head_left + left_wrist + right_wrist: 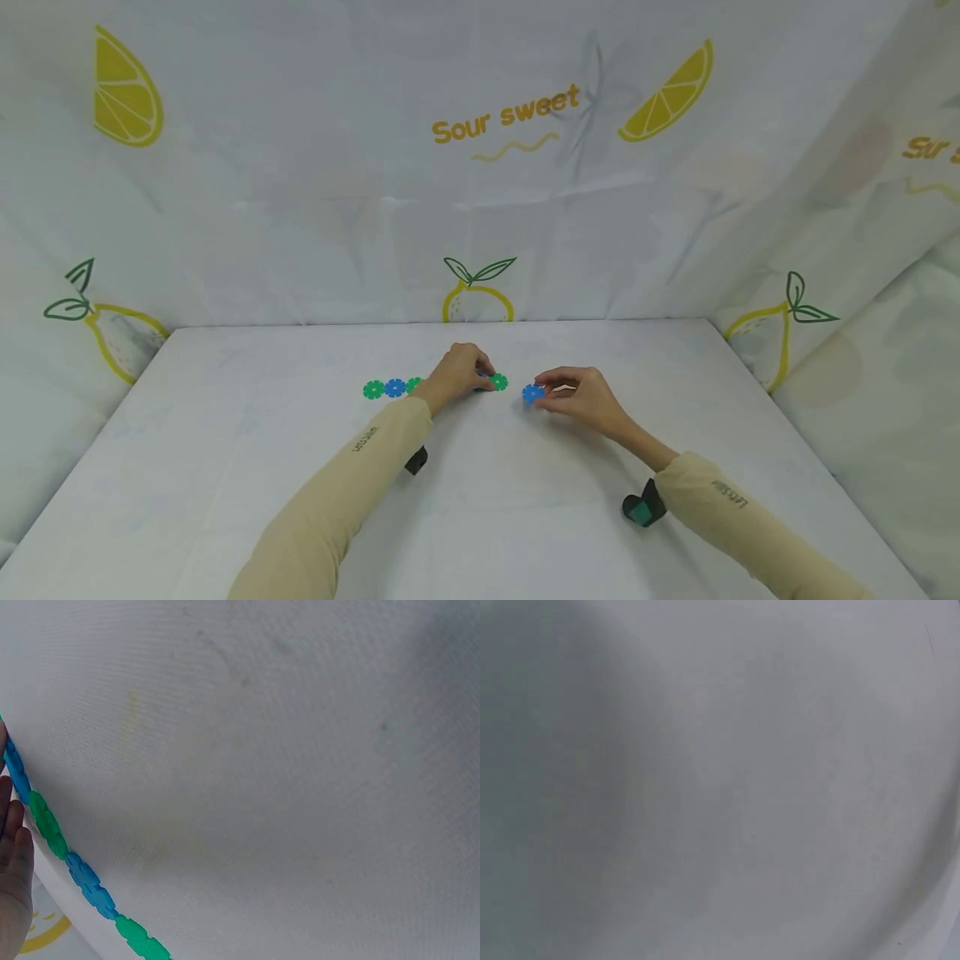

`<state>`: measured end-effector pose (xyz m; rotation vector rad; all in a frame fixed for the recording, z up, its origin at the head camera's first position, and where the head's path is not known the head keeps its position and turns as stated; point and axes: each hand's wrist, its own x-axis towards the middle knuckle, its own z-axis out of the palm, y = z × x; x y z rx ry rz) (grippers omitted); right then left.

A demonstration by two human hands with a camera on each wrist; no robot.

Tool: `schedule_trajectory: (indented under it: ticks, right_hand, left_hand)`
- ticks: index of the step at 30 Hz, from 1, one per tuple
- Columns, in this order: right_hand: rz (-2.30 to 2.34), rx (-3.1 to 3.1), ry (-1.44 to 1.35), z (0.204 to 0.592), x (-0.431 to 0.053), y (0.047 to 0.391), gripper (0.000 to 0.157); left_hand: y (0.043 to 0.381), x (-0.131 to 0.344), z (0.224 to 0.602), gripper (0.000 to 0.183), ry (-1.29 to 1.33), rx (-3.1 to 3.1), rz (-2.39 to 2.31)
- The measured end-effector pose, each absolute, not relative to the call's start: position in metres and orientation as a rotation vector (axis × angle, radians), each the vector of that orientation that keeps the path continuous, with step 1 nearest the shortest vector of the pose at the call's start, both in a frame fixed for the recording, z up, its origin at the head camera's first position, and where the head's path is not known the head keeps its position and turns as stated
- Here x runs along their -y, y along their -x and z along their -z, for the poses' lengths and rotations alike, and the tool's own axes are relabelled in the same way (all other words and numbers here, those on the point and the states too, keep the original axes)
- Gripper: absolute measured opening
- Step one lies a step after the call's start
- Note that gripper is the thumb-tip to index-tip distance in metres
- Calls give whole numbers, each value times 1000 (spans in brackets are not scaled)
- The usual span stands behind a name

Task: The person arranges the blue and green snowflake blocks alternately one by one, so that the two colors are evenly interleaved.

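Observation:
A chain of linked notched plastic discs, green and blue by turns, runs across the table in the head view. Its left part shows a green disc (373, 389) and a blue disc (394, 387); my left hand (456, 372) covers the middle. Thumb and fingers of that hand pinch the chain near the green end disc (499, 382). My right hand (587, 398) pinches a separate blue disc (532, 393) by its edge, a short gap to the right of the chain. In the left wrist view the chain (91, 885) slants past my fingers. The right wrist view shows neither hand nor disc.
White cloth covers the table (510, 533). Behind it hangs a white curtain (337, 250) printed with lemons, meeting the table's back edge. Dark wrist-worn devices show below each forearm, one by the left sleeve (337, 492), one by the right sleeve (750, 521).

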<state>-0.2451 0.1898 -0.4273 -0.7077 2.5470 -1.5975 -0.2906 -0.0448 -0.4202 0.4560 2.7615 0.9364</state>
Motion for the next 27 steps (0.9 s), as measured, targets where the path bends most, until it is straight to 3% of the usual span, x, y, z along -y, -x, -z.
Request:
schedule_trajectory:
  ticks: [10, 27]
  right_hand:
    - [1718, -2566, 566, 428, -196, 257, 32]
    - [1537, -2493, 419, 434, -185, 284, 38]
  left_hand:
    - [290, 44, 419, 17, -425, -2760, -938]
    - [291, 45, 419, 16, -407, -2744, -936]
